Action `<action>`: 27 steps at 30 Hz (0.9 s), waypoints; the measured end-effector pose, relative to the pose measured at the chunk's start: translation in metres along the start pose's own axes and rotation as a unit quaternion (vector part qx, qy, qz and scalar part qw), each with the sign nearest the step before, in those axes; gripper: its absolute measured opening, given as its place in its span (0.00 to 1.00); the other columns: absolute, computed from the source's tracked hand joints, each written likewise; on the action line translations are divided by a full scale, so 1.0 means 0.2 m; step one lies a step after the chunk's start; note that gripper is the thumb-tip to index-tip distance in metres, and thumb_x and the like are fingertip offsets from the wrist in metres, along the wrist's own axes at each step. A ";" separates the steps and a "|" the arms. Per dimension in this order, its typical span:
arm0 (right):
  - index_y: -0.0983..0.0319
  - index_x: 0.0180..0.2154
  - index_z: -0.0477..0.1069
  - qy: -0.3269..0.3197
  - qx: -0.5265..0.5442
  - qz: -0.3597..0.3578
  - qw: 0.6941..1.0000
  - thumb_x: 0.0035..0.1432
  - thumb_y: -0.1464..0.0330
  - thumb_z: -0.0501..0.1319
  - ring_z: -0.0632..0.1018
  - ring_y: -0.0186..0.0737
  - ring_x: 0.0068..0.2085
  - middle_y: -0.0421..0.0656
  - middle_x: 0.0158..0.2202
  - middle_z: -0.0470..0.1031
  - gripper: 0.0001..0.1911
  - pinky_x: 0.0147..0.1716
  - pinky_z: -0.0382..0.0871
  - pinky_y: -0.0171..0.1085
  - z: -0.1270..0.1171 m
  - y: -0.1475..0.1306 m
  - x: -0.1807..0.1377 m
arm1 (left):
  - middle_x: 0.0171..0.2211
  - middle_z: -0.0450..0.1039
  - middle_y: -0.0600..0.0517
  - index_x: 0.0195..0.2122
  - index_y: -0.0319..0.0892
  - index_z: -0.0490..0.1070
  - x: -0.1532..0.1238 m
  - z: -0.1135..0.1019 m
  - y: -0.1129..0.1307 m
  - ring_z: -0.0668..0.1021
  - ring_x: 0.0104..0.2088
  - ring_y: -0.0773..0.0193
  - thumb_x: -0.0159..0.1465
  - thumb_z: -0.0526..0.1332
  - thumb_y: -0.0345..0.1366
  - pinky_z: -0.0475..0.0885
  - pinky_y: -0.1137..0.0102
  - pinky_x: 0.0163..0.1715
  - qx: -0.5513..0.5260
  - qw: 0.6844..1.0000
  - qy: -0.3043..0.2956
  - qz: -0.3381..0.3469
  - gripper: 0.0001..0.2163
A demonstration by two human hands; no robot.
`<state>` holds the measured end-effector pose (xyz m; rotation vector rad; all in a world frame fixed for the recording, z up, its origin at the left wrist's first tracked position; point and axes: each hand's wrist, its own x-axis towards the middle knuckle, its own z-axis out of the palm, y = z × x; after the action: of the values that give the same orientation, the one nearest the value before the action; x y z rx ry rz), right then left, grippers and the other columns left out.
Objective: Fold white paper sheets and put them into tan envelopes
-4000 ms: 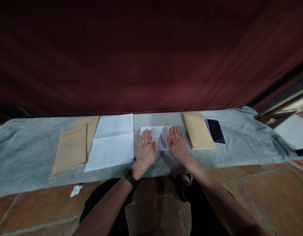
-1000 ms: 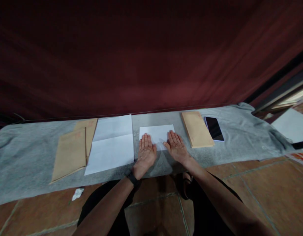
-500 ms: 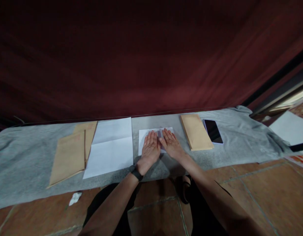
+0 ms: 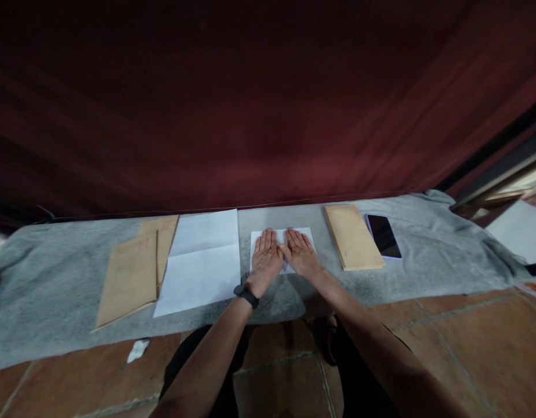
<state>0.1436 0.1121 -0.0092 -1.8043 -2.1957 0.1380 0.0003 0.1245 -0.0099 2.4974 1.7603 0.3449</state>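
A small folded sheet of white paper [image 4: 282,237] lies flat in front of me, partly covered by both hands. My left hand [image 4: 267,255] rests palm down on its left half, fingers stretched forward. On the right half lies my right hand [image 4: 301,253], also flat, its thumb meeting the left one near the middle of the sheet. Neither hand grips anything. Just left is a larger white sheet [image 4: 202,261] with a crease across it. To the right sits a stack of brown envelopes [image 4: 354,237].
A grey cloth [image 4: 54,278] covers the long low surface. Two brown envelopes [image 4: 129,278] lie at the left, overlapping. A phone [image 4: 383,235] is beside the envelope stack. Behind hangs a dark red curtain [image 4: 250,128]. A crumpled white tissue [image 4: 138,350] lies on the tiled floor [image 4: 285,383].
The whole view has shifted slightly, so things appear a little further right. Both hands stay flat on the folded paper, with the thumbs now closer together.
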 end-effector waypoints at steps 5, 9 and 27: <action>0.72 0.68 0.57 0.068 -0.027 0.018 0.997 0.73 0.54 0.39 0.61 0.52 0.69 0.56 0.69 0.58 0.34 0.67 0.53 0.52 0.04 0.06 -0.02 | 0.71 0.52 0.37 0.70 0.30 0.52 -0.01 0.02 -0.02 0.52 0.72 0.53 0.70 0.44 0.35 0.52 0.52 0.69 0.006 0.999 0.031 -0.043 0.28; 0.73 0.67 0.57 0.101 -0.045 0.020 0.994 0.73 0.54 0.40 0.64 0.55 0.67 0.59 0.67 0.60 0.35 0.66 0.54 0.53 0.05 0.12 -0.05 | 0.71 0.51 0.36 0.70 0.28 0.52 -0.02 0.02 -0.04 0.52 0.72 0.52 0.70 0.45 0.36 0.52 0.52 0.69 0.018 0.996 0.038 -0.074 0.28; 0.77 0.67 0.57 0.055 -0.096 0.058 0.992 0.73 0.56 0.44 0.64 0.59 0.67 0.61 0.68 0.58 0.35 0.66 0.53 0.55 -0.05 0.21 -0.09 | 0.69 0.54 0.31 0.67 0.22 0.56 -0.03 -0.05 -0.05 0.56 0.71 0.48 0.70 0.47 0.36 0.52 0.54 0.69 0.008 0.991 0.043 -0.130 0.28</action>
<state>0.1879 0.1024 -0.0140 -1.9902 -2.0899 -0.1509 -0.0133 0.1225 -0.0035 2.2538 2.0969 0.4269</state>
